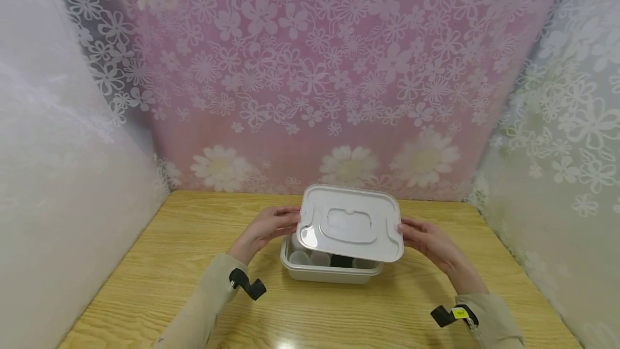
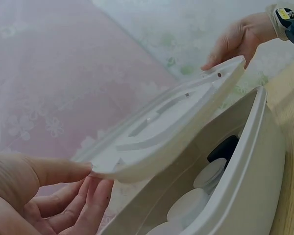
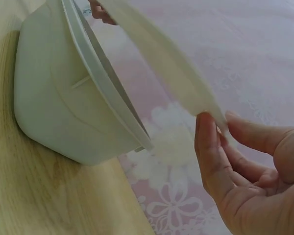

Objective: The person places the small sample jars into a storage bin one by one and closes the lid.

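Note:
A white rectangular lid [image 1: 349, 223] with a raised oval in its middle is held tilted over a white plastic storage box [image 1: 331, 274]. My left hand [image 1: 271, 228] pinches the lid's left edge between thumb and fingers. At the opposite edge, my right hand [image 1: 431, 241] pinches it the same way. Below the lid, the box shows several round white-topped items [image 2: 188, 205] and a dark one [image 2: 223, 149] among them. The lid hides the back of the box in the head view. A gap separates lid and box rim in both wrist views.
The box stands on a wood-grain table [image 1: 194, 241]. A pink flowered curtain [image 1: 310, 96] rises behind the table's far edge. Pale sheets hang at the left [image 1: 72, 149] and the right [image 1: 557, 166].

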